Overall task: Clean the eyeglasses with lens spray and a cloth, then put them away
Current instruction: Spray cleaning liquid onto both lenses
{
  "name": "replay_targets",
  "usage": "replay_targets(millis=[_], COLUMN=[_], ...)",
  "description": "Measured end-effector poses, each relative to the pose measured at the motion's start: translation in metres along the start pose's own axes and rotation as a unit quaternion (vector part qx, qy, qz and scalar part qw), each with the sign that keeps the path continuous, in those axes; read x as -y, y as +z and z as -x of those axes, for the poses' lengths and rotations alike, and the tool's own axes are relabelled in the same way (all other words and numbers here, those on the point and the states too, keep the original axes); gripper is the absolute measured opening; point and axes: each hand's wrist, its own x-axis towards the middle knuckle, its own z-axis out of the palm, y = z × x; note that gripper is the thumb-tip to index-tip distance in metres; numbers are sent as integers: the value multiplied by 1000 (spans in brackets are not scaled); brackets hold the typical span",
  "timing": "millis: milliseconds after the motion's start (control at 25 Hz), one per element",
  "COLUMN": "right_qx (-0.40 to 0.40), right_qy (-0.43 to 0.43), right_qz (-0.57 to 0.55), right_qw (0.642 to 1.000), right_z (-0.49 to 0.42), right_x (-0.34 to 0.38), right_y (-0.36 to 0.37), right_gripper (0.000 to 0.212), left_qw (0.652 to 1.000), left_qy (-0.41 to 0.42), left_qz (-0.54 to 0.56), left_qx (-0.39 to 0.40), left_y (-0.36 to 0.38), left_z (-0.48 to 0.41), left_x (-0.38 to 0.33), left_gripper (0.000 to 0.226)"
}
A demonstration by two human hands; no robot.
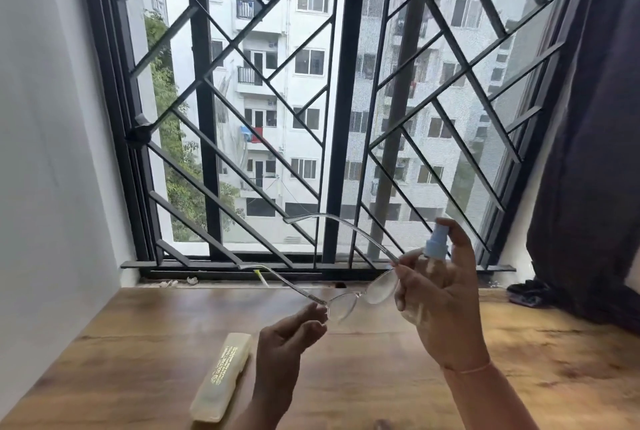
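At lower centre of the frame, above the brown wooden table, clear-framed eyeglasses with temples unfolded are pinched at one lens edge by the left hand. The right hand grips a small transparent spray bottle with a pale blue nozzle, forefinger atop it. A cream oblong glasses case lies on the table, lower left of centre.

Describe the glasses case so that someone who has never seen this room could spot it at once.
Below the big barred window runs a wooden desk. Near its front edge, just left of the person's left hand, lies a long narrow case. It is the only pale cream box there, shut, with lettering printed on its lid.
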Motion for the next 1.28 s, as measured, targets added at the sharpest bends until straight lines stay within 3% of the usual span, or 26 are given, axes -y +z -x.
replay_targets(millis=[240, 480, 600, 720, 880, 960, 1080, 1160, 1280], right_qx=[-45, -61, -86, -182, -298, -270, -117, -49, -37], right_qy=[35, 54, 63, 26, -40, -68, -108, -131, -146], right_qz=[-116, -148, -117, 12, 202, 354, 518, 579, 604], right_qw=[992, 986, 987, 983, 932, 893, 840, 804, 783], right_z=[6, 14, 16, 23, 54, 71, 75, 66, 50], right_x=[-10, -16, -15, -15, -38, -57, -68, -68, -65], right_y=[-12, -25, -29, -31, -29, -17, 5, 14, 23], right_gripper=[64, 66, 64, 65, 77, 80, 82, 81, 77], left_qw=[997, 996, 982, 934, 882, 876, 868, 872, 874], left_qy=[41, 92, 174, 286, 356, 364, 384, 382, 381], left_qz=[67, 23, -68, -204, -292, -298, -302, -297, -289], left_qx=[0, -3, -24, -65, -100, -106, -93, -82, -80], left_y=[10, 13, 13, 12, 10, 9, 9, 10, 10], left_z=[6, 2, -3, -9, -20, -26, -30, -30, -30], left_x=[-24, -42, -47, -48, -43, -41, -40, -41, -41], left_gripper=[26, 40, 40, 33, 25, 22, 17, 15, 13])
